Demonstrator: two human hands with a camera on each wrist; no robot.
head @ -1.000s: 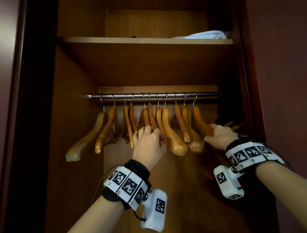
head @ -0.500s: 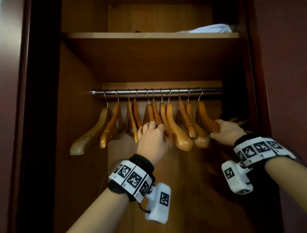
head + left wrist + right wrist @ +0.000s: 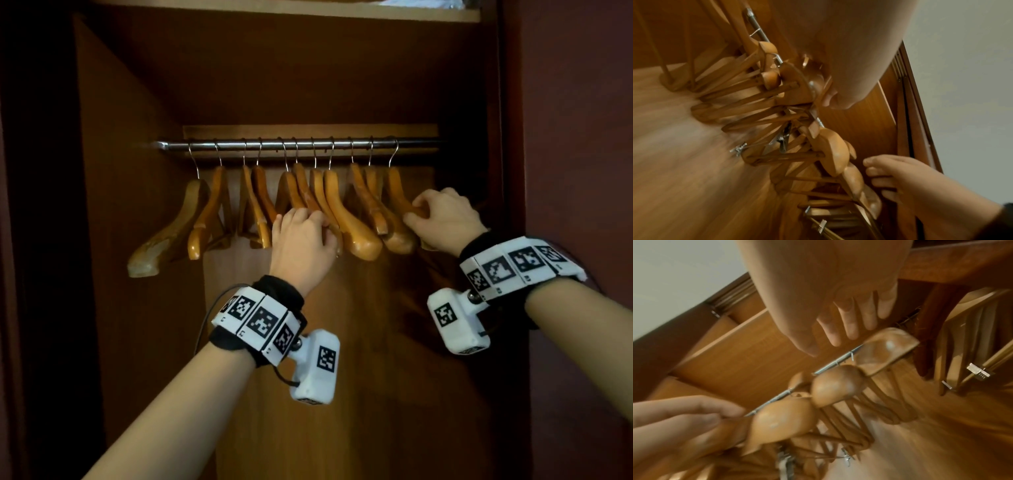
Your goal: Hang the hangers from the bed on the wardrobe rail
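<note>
Several wooden hangers (image 3: 356, 222) hang by wire hooks on the metal wardrobe rail (image 3: 274, 145), also seen in the left wrist view as the rail (image 3: 760, 34). My left hand (image 3: 308, 221) grips the lower arm of a middle hanger (image 3: 781, 421), and the right wrist view shows its thumb and fingers (image 3: 715, 417) pinching the wood. My right hand (image 3: 419, 212) is at the rightmost hanger (image 3: 397, 192). Its fingers (image 3: 851, 327) are only slightly bent and lie against that hanger's arm, the palm bare.
The wardrobe's left wall (image 3: 130, 171) and right wall (image 3: 493, 171) close in the rail. A shelf (image 3: 274, 10) runs above it. The back panel (image 3: 376, 377) below the hangers is bare wood. Metal clips (image 3: 739, 150) hang from some hanger bars.
The head view has tilted down, so the shelf now sits at the top edge. Both hands stay on the same hangers, which have barely shifted along the rail.
</note>
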